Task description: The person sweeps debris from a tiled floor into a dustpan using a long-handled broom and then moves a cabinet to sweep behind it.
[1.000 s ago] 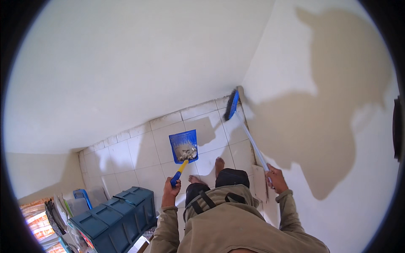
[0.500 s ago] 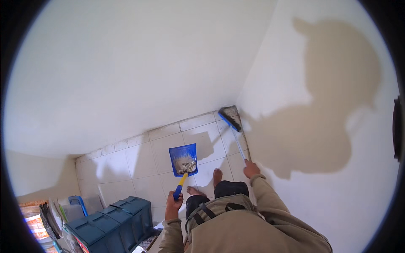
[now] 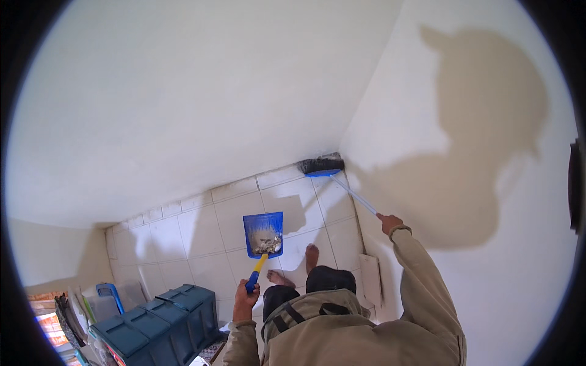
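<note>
My left hand (image 3: 246, 297) is wrapped round the blue and yellow handle of a dustpan (image 3: 263, 224). Its blue pan holds grey dust and pale scraps, gathered mostly at the handle end, and faces the far wall. In my right hand (image 3: 389, 223) is the light-coloured pole of a broom (image 3: 322, 166). The broom head, blue with dark bristles, lies in the far right corner, bristles toward the far wall. Both hands are closed on their handles.
White walls (image 3: 201, 91) meet at the corner ahead. Pale tiles (image 3: 207, 229) cover the floor, with my bare feet near the dustpan. Dark teal lidded bins (image 3: 162, 323) stand at the lower left beside a blue-framed item (image 3: 110, 294). A pale panel (image 3: 370, 279) leans by the right wall.
The broom head has swung round in the corner, from slanting along the right wall to lying along the far wall. My right hand has moved outward right and farther forward. The dustpan has barely shifted.
</note>
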`<state>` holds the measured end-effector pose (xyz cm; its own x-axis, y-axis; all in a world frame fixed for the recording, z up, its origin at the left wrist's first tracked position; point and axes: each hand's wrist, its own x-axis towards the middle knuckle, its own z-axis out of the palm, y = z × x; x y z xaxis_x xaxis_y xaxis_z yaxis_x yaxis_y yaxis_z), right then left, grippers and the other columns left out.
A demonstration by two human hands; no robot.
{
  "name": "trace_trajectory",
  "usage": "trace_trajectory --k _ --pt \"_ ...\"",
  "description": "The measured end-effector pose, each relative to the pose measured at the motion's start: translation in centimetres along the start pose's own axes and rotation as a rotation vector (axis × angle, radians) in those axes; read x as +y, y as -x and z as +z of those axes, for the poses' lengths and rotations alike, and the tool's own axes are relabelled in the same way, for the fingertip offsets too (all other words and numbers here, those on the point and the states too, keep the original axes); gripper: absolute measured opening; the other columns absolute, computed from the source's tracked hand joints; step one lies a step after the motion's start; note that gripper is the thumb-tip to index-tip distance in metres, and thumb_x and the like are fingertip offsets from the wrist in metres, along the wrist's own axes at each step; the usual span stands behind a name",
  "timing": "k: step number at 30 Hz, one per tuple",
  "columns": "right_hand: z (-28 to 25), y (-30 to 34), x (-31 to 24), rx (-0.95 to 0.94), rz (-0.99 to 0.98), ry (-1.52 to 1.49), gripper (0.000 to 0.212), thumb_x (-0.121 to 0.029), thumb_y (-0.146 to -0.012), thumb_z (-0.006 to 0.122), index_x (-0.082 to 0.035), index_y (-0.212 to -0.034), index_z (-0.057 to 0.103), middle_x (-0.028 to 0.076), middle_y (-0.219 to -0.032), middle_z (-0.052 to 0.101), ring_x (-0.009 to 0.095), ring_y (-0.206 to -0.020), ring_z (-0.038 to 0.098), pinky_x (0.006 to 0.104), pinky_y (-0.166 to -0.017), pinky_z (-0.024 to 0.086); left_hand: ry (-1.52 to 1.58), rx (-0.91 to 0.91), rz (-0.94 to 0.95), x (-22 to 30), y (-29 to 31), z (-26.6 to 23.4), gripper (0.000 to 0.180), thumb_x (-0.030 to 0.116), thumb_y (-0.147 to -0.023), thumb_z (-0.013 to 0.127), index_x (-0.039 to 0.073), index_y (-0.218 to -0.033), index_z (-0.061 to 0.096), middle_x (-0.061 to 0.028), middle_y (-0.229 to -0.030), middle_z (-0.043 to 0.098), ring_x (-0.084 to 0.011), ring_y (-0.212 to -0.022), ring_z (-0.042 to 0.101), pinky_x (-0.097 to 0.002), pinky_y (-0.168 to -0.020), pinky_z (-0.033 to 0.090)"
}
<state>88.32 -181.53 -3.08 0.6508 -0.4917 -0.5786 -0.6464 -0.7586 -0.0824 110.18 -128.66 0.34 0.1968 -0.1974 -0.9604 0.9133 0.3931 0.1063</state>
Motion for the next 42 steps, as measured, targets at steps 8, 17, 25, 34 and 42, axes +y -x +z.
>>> trace_trajectory --k 8,17,25,34,42 --pt "-7.6 6.0 0.2 -0.132 0.008 0.079 0.046 -0.014 -0.08 0.046 -0.025 -0.125 0.044 0.014 -0.093 0.06 0.029 -0.083 0.058 0.041 -0.074 0.047 0.028 -0.012 0.045 -0.7 1.1 -1.3 0.029 0.02 -0.08 0.046 -0.002 -0.099 0.04 -0.0116 -0.07 0.046 -0.0175 -0.058 0.051 -0.0202 -0.04 0.041" --pt "-0.6 3.1 3.9 -0.071 -0.023 -0.061 0.048 -0.012 -0.082 0.041 -0.024 -0.128 0.04 0.016 -0.098 0.06 0.031 -0.09 0.058 0.0427 -0.082 0.045 -0.013 -0.035 0.013 -0.4 1.7 0.1 0.026 0.02 -0.08 0.046 0.0 -0.095 0.041 -0.011 -0.068 0.048 -0.0179 -0.057 0.052 -0.0224 -0.042 0.043" --pt "1.0 14.0 -0.6 -0.149 0.201 -0.38 0.051 -0.016 -0.08 0.048 -0.018 -0.13 0.037 0.023 -0.099 0.058 0.038 -0.087 0.056 0.0451 -0.082 0.043 -0.14 -0.014 -0.018 1.6 -0.5 -1.1 0.028 0.021 -0.079 0.046 -0.001 -0.096 0.04 -0.0101 -0.066 0.046 -0.0176 -0.056 0.051 -0.0216 -0.04 0.041" --pt "7.6 13.9 -12.4 -0.184 0.101 -0.546 0.053 -0.014 -0.078 0.044 -0.005 -0.13 0.034 0.024 -0.11 0.052 0.038 -0.101 0.051 0.0418 -0.09 0.039 -0.375 0.093 -0.039 4.4 -4.4 0.9 0.026 0.018 -0.077 0.045 -0.004 -0.092 0.039 -0.0121 -0.067 0.045 -0.0178 -0.051 0.049 -0.0206 -0.037 0.04" --pt "4.0 18.9 -7.8 -0.051 0.106 -0.401 0.054 -0.014 -0.078 0.045 -0.014 -0.131 0.035 0.018 -0.093 0.06 0.034 -0.088 0.056 0.0434 -0.077 0.045 -0.463 0.098 0.01 5.7 -7.7 -3.1 0.024 0.015 -0.079 0.044 -0.006 -0.091 0.038 -0.0163 -0.07 0.045 -0.0202 -0.05 0.049 -0.0206 -0.039 0.047"
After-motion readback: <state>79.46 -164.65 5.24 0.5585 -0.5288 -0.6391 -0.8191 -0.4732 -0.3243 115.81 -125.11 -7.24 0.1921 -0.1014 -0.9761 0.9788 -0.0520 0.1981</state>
